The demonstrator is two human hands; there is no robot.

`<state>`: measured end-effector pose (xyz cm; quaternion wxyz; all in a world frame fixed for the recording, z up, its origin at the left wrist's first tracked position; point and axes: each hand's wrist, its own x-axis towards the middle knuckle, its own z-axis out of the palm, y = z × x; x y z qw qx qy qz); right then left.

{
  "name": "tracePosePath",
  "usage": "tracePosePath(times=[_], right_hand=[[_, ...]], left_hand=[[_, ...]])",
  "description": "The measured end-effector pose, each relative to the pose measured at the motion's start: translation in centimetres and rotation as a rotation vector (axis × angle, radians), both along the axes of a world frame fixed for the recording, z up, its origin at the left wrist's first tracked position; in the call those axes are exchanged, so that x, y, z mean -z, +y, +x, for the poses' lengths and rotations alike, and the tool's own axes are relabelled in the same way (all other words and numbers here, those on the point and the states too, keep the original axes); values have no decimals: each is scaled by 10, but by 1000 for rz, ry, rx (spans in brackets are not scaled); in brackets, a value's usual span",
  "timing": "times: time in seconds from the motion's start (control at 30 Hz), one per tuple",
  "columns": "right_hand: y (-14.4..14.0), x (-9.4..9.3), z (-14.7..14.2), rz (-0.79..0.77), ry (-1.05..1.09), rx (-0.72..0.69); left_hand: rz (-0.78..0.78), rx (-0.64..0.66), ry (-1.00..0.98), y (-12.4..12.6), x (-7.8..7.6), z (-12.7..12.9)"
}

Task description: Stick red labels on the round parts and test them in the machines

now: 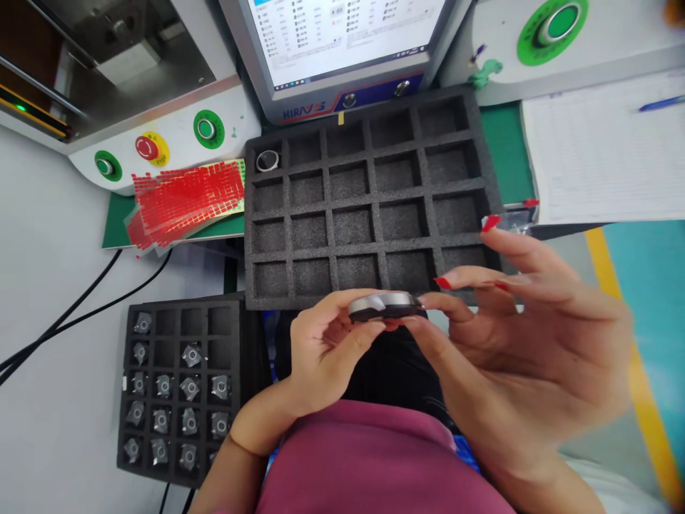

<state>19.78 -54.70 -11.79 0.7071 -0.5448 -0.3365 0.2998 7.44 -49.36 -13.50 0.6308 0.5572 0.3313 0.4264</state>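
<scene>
A round watch case [386, 305], silver around the rim and black below, is seen edge-on in front of my body. My left hand [326, 353] pinches its left side between thumb and fingers. At its right edge, the thumb and a bent finger of my right hand [527, 343] grip it too, while the other fingers stick out. Small red tabs [491, 223] show at these raised fingertips. Beyond my hands lies a black foam tray [350, 193] with square pockets. Another watch case [267, 161] sits in its far left pocket, dark face up.
Sheets of red tabs [185, 200] lie left of the tray, below a machine panel with a red stop button [146, 147]. A monitor [347, 36] stands behind. Lower left, a second foam tray [182, 312] holds several bagged parts. Paper [604, 157] and a blue pen [662, 103] lie right.
</scene>
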Motion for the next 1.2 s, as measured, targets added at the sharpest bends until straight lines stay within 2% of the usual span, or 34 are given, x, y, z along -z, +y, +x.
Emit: tracePosePath(times=[0.1,0.4,0.67,0.93,1.2], right_hand=[[-2,0,0,21,-39,-6],[-6,2,4,79,-107,-63],[-2,0,12,60,-35,-150],[0,2,6,66,-13,-102],[4,4,14,44,-59,-139]], left_hand=[[47,23,6,0,0,-2],[52,56,-21,0,3,-7],[9,69,-38,0,5,-5],[-25,43,-14,2,7,-3],[-85,52,-75,6,11,-4]])
